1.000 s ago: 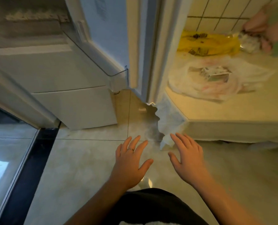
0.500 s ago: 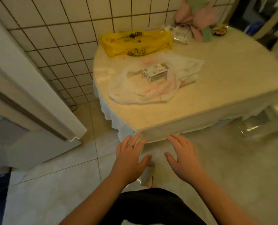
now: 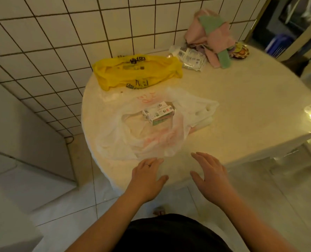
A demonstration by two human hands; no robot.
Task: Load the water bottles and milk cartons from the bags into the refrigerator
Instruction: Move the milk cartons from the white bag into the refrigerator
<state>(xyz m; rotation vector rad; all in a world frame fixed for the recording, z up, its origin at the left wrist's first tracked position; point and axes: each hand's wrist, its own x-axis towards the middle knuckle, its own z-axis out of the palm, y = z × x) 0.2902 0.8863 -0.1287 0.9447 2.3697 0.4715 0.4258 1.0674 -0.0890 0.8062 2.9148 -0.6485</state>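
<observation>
The left hand [image 3: 147,177] and right hand [image 3: 208,176] are empty, fingers spread and relaxed, over the near edge of the round cream table [image 3: 242,110]. A second ago they hung over floor tiles beside the open refrigerator; the person has since turned to the table. Just beyond the fingertips lies the crumpled white plastic bag [image 3: 151,142], small white milk cartons [image 3: 158,112] inside. The yellow plastic bag [image 3: 136,71] lies flat behind. Another carton pick-up looks imminent.
</observation>
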